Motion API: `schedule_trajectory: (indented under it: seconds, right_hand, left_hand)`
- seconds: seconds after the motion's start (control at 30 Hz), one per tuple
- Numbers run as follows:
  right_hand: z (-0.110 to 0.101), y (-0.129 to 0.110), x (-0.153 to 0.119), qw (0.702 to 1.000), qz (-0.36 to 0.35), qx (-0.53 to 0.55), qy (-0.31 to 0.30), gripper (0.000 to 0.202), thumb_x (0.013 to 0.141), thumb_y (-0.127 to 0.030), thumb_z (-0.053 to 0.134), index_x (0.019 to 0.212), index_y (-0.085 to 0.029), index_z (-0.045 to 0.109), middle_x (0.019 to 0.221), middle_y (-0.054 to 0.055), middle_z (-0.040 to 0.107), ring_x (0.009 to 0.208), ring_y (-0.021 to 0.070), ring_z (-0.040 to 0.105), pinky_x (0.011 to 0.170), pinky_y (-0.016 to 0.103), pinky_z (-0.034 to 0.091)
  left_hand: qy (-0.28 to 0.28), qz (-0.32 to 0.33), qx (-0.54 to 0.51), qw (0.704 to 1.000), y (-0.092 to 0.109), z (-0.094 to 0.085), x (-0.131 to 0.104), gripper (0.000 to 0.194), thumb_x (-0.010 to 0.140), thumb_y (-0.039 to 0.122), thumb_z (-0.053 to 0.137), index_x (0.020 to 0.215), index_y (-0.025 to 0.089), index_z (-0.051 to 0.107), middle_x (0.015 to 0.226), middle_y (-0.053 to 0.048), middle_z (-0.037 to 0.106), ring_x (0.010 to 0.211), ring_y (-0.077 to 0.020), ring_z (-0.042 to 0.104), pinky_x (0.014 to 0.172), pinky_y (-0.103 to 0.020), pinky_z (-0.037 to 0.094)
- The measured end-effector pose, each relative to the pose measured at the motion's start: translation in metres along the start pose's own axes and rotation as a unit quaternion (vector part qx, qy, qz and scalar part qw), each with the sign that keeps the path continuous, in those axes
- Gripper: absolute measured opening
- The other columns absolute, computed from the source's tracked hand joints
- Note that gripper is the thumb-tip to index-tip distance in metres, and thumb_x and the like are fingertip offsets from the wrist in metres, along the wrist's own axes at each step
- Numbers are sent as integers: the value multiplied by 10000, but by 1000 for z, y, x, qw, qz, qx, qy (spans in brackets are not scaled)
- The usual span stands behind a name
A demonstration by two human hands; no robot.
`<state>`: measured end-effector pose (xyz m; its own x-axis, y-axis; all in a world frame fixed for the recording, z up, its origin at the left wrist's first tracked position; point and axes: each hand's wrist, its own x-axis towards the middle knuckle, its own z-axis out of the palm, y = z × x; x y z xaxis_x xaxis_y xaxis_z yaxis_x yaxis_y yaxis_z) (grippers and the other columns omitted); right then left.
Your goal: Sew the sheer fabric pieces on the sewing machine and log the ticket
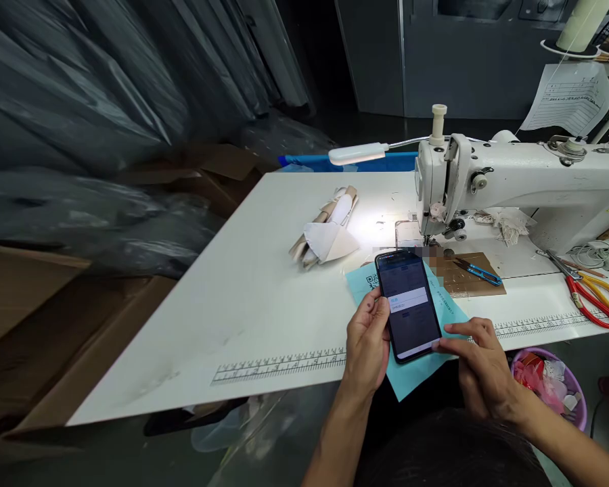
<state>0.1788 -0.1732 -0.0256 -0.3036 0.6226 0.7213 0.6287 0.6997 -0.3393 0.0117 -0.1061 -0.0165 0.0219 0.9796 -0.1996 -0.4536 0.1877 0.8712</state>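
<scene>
A dark phone [409, 325] with a lit screen is in my left hand [368, 341], thumb and fingers gripping its left edge. My right hand [480, 362] is at the phone's lower right corner, its index finger and thumb apart and a fingertip at the screen's edge; it holds nothing. Beneath the phone lies a light blue paper sheet [411, 382] with a printed code, hanging over the table's front edge. A white sewing machine [512, 176] stands just beyond. Blue thread snips [480, 271] lie on a brown card [467, 284] to the right of the phone.
A bundle of folded paper pieces [329, 233] lies on the white table [223, 291]. Red and yellow-handled scissors [589, 291] rest at the right. Below is a purple basket [581, 406] of scraps. Cardboard boxes [101, 352] and plastic-covered stacks [81, 88] stand left.
</scene>
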Motion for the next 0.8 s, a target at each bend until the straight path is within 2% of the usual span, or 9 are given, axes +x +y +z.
schedule_trajectory:
  seconds: [0.2, 0.8]
  right_hand:
    - [-6, 19, 8, 997, 66, -42, 21, 454, 836, 3, 372, 1227, -196, 488, 947, 48, 715, 989, 240, 596, 807, 414, 484]
    - [0, 26, 4, 994, 85, -48, 42, 413, 858, -11, 372, 1191, -207, 520, 957, 49, 688, 962, 226, 600, 787, 390, 528]
  left_hand:
    - [-2, -2, -3, 1000, -1, 0, 0, 554, 650, 512, 825, 1050, 157, 678, 990, -75, 735, 1001, -255, 682, 875, -351, 550]
    - [-9, -11, -3, 1000, 0, -1, -1, 554, 655, 509, 821, 1061, 167, 665, 1007, -84, 736, 1017, -261, 677, 843, -345, 556]
